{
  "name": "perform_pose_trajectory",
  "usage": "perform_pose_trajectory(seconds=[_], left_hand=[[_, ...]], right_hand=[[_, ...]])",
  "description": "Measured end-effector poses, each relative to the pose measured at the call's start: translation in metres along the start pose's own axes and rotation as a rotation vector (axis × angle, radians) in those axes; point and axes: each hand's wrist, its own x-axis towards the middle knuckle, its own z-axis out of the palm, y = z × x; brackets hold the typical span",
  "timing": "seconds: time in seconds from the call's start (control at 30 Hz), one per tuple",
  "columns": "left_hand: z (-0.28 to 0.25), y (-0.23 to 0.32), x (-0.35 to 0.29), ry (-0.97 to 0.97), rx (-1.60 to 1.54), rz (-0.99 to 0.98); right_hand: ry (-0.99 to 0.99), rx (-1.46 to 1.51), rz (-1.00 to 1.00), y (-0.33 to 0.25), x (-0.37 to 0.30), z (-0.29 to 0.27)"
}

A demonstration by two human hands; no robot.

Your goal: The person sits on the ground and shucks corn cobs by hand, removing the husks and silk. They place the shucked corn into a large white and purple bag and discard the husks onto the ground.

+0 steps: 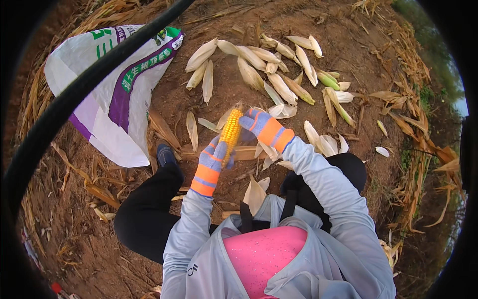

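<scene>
Yellow corn cob (pixel 230 132) in my left hand (pixel 211 163)

My left hand, in an orange and grey-violet striped glove (pixel 205 177), wraps the lower part of the cob, which points away from me at a slight tilt. My right hand (pixel 265 127), gloved alike, is half-curled just beside the cob's far end; I cannot tell whether it grips anything. Beyond both hands, pale corn husks (pixel 251 57) are scattered over brown soil (pixel 298 20). Out past my left hand, on its left, lies a white sack (pixel 128 150) with purple and green bands; nearer that hand is my dark shoe (pixel 166 155)
</scene>
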Motion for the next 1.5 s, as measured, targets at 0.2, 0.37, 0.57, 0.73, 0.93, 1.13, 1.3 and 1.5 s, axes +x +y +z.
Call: perform_pose_trajectory(seconds=[0.2,0.37,0.57,0.73,0.93,1.13,1.3,1.5], left_hand=[[0.003,0.001,0.001,-0.033,-0.015,-0.014],[-0.002,-0.003,0.004,0.067,-0.065,0.041],[-0.030,0.002,0.011,0.176,-0.200,0.050],[-0.030,0.003,0.010,0.141,-0.312,-0.001],[-0.021,-0.003,0.011,0.151,-0.420,-0.092],[-0.010,-0.007,0.005,-0.073,-0.239,-0.140],[0.006,-0.003,0.000,0.000,-0.177,-0.193],[0.015,0.004,-0.002,-0.003,-0.017,-0.213]], right_hand=[[0.035,0.273,0.031,-0.009,-0.008,0.004],[0.184,-0.245,-0.357,-0.019,-0.023,0.014],[-0.369,-0.631,-0.311,0.001,-0.045,0.035],[-0.613,-0.861,-0.174,0.056,-0.044,0.047],[-0.363,-0.584,-0.052,0.038,-0.017,0.018],[-0.149,0.072,-0.063,0.002,-0.005,0.013],[-0.113,0.404,0.063,0.017,0.005,0.022],[0.121,0.456,0.031,0.044,0.021,0.021]])
